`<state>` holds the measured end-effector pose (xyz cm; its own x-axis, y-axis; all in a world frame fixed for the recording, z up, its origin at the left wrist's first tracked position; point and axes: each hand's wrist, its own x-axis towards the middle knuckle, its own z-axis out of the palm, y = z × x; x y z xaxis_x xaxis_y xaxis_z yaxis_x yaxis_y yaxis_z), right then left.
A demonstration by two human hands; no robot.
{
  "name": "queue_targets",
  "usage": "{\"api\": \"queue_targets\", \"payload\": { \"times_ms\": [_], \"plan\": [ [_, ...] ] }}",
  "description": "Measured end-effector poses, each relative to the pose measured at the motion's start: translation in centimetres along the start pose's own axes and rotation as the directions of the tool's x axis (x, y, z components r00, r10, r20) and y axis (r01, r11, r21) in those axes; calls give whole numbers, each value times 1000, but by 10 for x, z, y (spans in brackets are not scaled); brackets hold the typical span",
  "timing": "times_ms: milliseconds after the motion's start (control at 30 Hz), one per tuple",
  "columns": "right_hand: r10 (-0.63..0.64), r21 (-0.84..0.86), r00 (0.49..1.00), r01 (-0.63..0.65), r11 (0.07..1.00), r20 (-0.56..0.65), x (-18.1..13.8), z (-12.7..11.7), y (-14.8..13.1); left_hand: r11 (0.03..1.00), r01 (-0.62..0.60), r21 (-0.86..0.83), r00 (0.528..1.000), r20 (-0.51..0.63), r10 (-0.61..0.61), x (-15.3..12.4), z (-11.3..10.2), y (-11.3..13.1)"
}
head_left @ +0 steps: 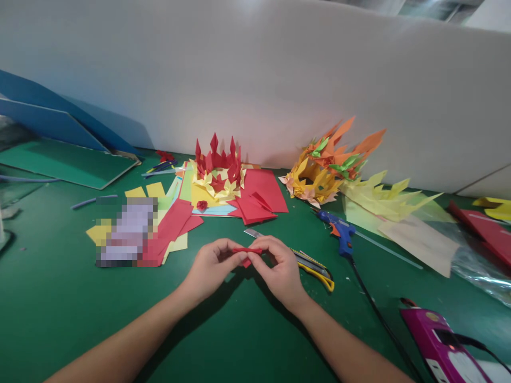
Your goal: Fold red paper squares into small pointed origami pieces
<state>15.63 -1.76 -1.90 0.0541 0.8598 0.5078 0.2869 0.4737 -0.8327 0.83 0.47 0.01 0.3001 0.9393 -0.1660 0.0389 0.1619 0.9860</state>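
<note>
1. Pinches a folded red paper (247,250) between thumbs and fingers, left hand (211,266) at one end and right hand (281,268) at the other, each with a closed grip on it.
2. Holds it crosswise above the green counter (72,324), near the middle of the view.
3. Has a yellow-handled utility knife (315,268) just beside the right hand, partly hidden behind it, blade out and pointing left.
4. Faces a red crown (215,162) straight ahead, upright on paper sheets and edged with yellow flowers, with a small red flower (202,205) just in front of it.
5. Includes, to the left, loose red strips (173,226) beside a pixelated rectangular thing (130,231), too blurred to name.
6. Shows, to the right, a blue glue gun (339,231) on its side, in front of a yellow-orange crown (313,183) and a pale yellow zigzag strip (391,199).
7. Shows, at the near right, a purple power strip (447,346) with a black plug in it.
</note>
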Motion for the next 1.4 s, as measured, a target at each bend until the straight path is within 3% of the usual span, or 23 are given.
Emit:
{"api": "queue_targets", "payload": {
  "times_ms": [200, 400, 567, 700, 867, 1067, 1233, 1400],
  "plan": [
    [84, 95, 996, -87, 992, 42, 0, -1, 5, 995, -48, 88, 998, -33, 51, 0, -2, 2],
    [150, 130, 988, -153, 980, 31, 1, -2, 6, 998, -29, 52, 999, -19, 30, 1, -3, 2],
    [135, 133, 990, -138, 981, 33, 1, -1, 5, 999, -28, 18, 1000, -8, 28, 1, -1, 1],
    [22, 48, 999, -20, 999, -41, 0, 0, 2, 999, -39, 22, 997, -64, 41, 3, -1, -2],
    [-217, -147, 975, 209, 967, -46, -3, -2, 0, 994, 103, -41, 994, -32, -104, 5, -5, -2],
    [-273, -246, 961, 273, 930, 36, -4, -4, 6, 895, 189, -405, 978, -10, -211, 4, -5, 4],
    [-301, -296, 951, 308, 904, 71, -4, -4, 8, 852, 226, -473, 973, 69, -220, 2, -5, 7],
    [-347, -308, 933, 359, 881, 94, -4, -3, 8, 876, 232, -423, 972, 135, -192, 1, -6, 4]
  ]
}}
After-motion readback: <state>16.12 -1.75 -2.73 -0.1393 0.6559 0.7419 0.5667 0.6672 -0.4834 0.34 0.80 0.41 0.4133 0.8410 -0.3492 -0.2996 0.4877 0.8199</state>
